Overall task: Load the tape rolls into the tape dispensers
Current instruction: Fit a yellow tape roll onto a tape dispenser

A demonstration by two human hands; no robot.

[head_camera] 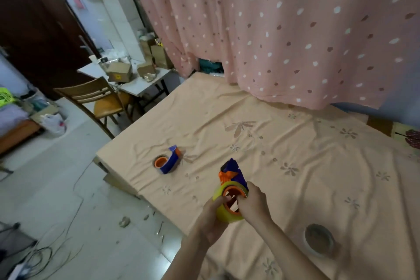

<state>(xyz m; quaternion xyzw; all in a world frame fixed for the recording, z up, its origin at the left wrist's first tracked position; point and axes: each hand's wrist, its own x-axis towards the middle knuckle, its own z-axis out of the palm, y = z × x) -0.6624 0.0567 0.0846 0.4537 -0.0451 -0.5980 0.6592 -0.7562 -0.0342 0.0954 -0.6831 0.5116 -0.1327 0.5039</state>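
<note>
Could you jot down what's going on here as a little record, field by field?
Surface: table under a peach flowered cloth
Left hand: grips the yellow tape roll
Right hand: fingers curled on the held dispenser
Roll: around the held dispenser's orange hub
Second dispenser: lying on the cloth, no roll on it
Spare roll: on the cloth, untouched

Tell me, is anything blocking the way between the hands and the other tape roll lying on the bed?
Nothing visible lies between them. The spare tape roll sits alone on the sheet, right of the hands. But the left hand and right hand are both busy holding the yellow roll on the dispenser.
</note>
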